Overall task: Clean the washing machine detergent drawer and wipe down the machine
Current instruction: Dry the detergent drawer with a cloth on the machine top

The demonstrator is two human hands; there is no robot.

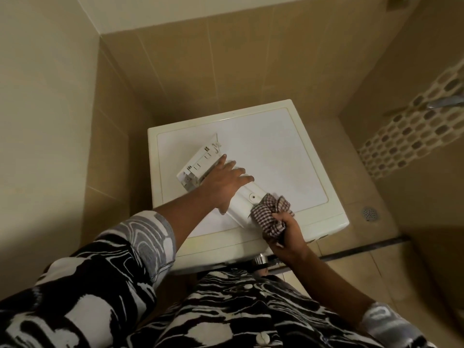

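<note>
White plastic is lying slantwise across the top of the washing machine [276, 151]: the detergent drawer [198, 167] is resting there, toward the front left corner. You are pressing your left hand [226, 183] flat on its middle, fingers straight and slightly spread. Your right hand [288, 237] is clutching a bunched checked cloth [270, 213] and holding it against the drawer's near end. Your hands are working close together, not touching.

Detergent drawer [198, 165]: on the washing machine [276, 151] top, left of centre. My left hand [223, 187] rests on its middle; the cloth [270, 213] in my right hand [286, 234] touches its near end. Floor drain [369, 213]: right of the machine.
</note>
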